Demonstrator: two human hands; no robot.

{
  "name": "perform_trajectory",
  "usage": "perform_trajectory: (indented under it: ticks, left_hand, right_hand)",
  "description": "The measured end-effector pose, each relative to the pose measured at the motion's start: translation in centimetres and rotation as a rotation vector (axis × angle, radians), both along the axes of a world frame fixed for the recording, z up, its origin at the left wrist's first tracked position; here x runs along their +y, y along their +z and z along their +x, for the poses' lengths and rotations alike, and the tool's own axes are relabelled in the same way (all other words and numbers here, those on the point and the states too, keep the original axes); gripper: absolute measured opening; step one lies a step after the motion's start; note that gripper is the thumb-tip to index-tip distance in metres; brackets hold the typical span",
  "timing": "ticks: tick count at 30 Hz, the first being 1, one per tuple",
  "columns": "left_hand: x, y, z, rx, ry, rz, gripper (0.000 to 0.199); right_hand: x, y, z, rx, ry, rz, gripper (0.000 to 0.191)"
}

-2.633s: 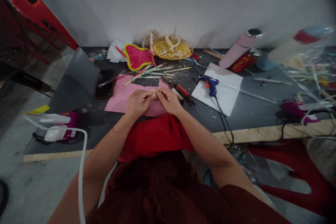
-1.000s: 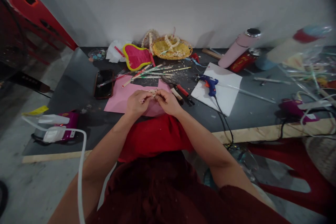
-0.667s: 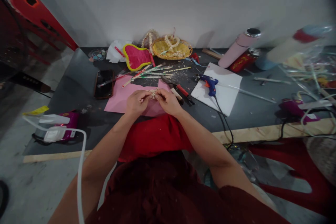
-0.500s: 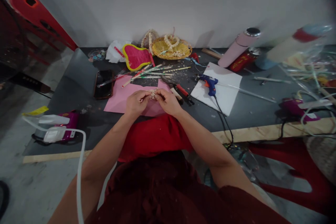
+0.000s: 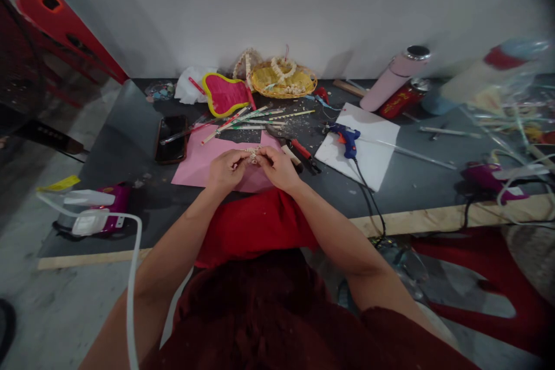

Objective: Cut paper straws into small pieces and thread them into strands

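A small cream-coloured beaded piece (image 5: 252, 154) is pinched between my hands above the pink paper (image 5: 197, 162). My left hand (image 5: 228, 170) grips its left side with closed fingers. On its right side, the thumb and fingertips of my right hand (image 5: 277, 168) are closed on it. Parts of the piece are hidden by the fingers. Behind the hands lie several patterned paper straws (image 5: 255, 118). Pliers with red handles (image 5: 304, 153) rest just right of my right hand.
A blue glue gun (image 5: 347, 137) lies on a white board (image 5: 381, 159). Behind are a yellow basket (image 5: 269, 91), a pink heart-like piece (image 5: 223, 95), a pink bottle (image 5: 390, 80) and a red can (image 5: 401, 99). A phone (image 5: 171, 137) lies left; a white cable (image 5: 132, 277) crosses the front edge.
The fingers of my left hand have shifted very slightly around the beaded piece. Both hands stay in nearly the same place, and the objects on the table have not moved.
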State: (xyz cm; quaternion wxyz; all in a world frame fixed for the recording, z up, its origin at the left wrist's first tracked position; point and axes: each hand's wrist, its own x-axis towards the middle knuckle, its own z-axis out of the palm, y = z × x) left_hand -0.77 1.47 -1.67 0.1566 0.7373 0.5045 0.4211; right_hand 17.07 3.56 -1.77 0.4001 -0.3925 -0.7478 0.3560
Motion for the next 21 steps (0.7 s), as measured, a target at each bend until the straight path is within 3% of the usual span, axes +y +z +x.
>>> perform_trajectory:
  ticks: [21]
  left_hand:
    - [0.03, -0.24, -0.05, -0.034, 0.004, -0.028, 0.018]
  right_hand:
    - [-0.03, -0.23, -0.10, 0.001, 0.008, 0.012, 0.018]
